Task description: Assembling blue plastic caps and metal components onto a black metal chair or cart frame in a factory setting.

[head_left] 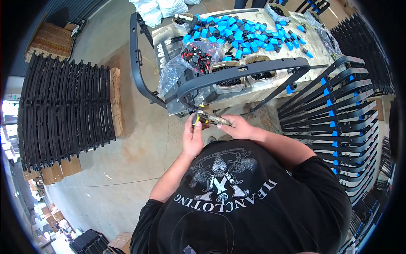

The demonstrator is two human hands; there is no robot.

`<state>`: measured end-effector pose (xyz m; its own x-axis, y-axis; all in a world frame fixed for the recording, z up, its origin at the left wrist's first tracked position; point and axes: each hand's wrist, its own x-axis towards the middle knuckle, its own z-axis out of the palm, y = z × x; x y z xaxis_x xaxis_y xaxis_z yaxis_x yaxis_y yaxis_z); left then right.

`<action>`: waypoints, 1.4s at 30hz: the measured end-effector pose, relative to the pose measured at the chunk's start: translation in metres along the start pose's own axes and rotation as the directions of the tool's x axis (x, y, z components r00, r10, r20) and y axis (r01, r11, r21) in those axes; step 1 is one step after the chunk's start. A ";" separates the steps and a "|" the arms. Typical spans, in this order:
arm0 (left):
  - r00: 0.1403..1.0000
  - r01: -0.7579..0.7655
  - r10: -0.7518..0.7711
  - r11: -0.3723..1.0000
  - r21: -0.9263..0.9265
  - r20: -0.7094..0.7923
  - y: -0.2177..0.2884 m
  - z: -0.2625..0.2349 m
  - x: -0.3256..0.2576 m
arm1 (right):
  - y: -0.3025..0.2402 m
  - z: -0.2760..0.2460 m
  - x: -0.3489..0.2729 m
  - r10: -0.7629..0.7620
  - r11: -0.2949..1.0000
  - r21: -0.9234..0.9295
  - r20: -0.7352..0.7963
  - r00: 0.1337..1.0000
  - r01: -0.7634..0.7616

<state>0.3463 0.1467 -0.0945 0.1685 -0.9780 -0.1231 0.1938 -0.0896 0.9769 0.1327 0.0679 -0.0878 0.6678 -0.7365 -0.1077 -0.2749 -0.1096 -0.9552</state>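
Fingers (195, 123) of left hand (193, 137) curled shut around a small yellow-and-black piece (197, 119); right hand (237, 127) closed on a grey metal tool (218, 120) meeting it. Just above the fingertips, curved dark frame (241, 72) propped against the table (321, 44), apparently the piece in work. Right of the hands, racked frames (338, 122) already carrying blue clips; far left, a stack of bare black frames (63, 114), seemingly waiting. Beyond the fingers: loose blue clips (241, 34), clear plastic bag (192, 59) of red-and-black parts, two open tubs (230, 80) of black bits. White sacks (158, 9) farther off; brown cartons (50, 40) upper left.
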 end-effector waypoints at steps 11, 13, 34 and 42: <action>0.946 0.008 -0.007 1.000 0.002 -0.324 -0.027 -0.087 0.036 | -0.006 0.019 -0.003 0.147 0.979 -0.094 -0.288 0.946 -0.181; 0.936 0.098 -0.141 0.984 -0.149 -0.322 -0.026 -0.085 0.045 | 0.002 0.032 -0.007 0.192 0.976 -0.041 -0.307 0.932 -0.215; 0.892 0.360 -0.446 0.799 -0.482 -0.072 -0.035 -0.103 0.060 | 0.018 0.047 -0.038 0.431 0.902 0.112 -0.243 0.869 -0.416; 0.996 0.021 -0.016 0.999 0.048 -0.093 -0.042 -0.111 0.053 | 0.027 0.061 -0.029 0.442 0.883 0.283 -0.229 0.867 -0.376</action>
<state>0.4539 0.1196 -0.1615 0.2546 -0.9546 -0.1546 0.1504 -0.1189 0.9815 0.1481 0.1265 -0.1269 0.2986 -0.8402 -0.4526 -0.2981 0.3685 -0.8806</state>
